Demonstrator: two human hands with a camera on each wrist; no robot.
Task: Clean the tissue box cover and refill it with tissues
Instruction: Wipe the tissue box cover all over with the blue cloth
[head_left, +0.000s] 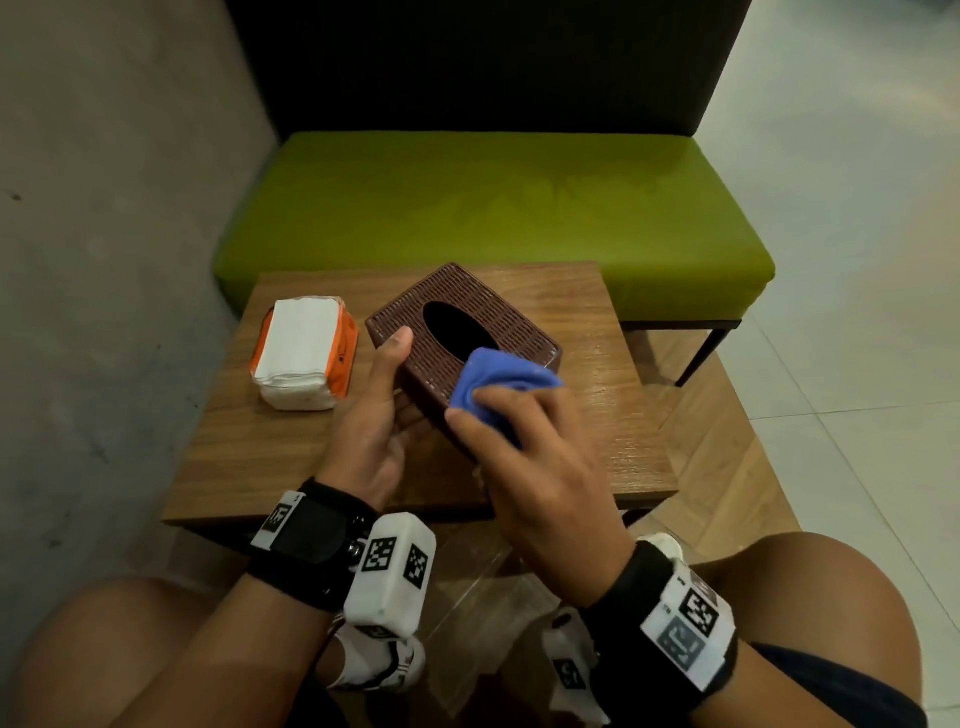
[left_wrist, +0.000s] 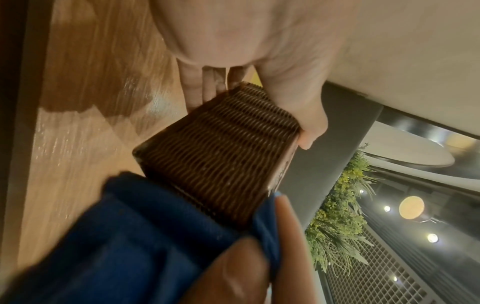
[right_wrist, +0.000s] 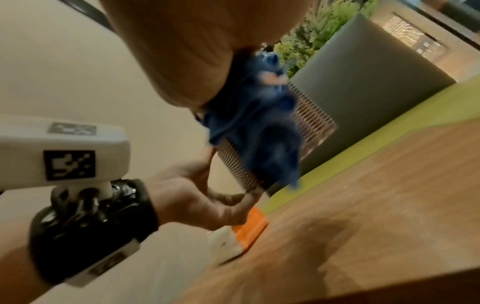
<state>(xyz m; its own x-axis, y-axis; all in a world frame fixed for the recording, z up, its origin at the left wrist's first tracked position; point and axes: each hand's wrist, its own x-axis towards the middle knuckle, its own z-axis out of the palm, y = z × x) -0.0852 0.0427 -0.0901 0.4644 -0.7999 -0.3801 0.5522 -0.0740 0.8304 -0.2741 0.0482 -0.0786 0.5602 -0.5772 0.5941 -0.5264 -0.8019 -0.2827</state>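
Centrally on the bench (head_left: 597, 415), the left hand (head_left: 371, 415) grips the tilted tissue box cover (head_left: 441, 332) while the right hand (head_left: 540, 467) presses a bunched blue cloth (head_left: 493, 384) on its near corner. Wipe along the weave (grooves probably trap dust); the tissue pack (head_left: 301, 353) waits at left.

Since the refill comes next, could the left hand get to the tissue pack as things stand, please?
Probably not yet: the left hand holds the tissue box cover. The tissue pack lies beside it on the table, nothing between, once freed.

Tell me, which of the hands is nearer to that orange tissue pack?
Left. The left hand holds the tissue box cover just beside the tissue pack; the right hand holds the blue cloth at the cover's far side.
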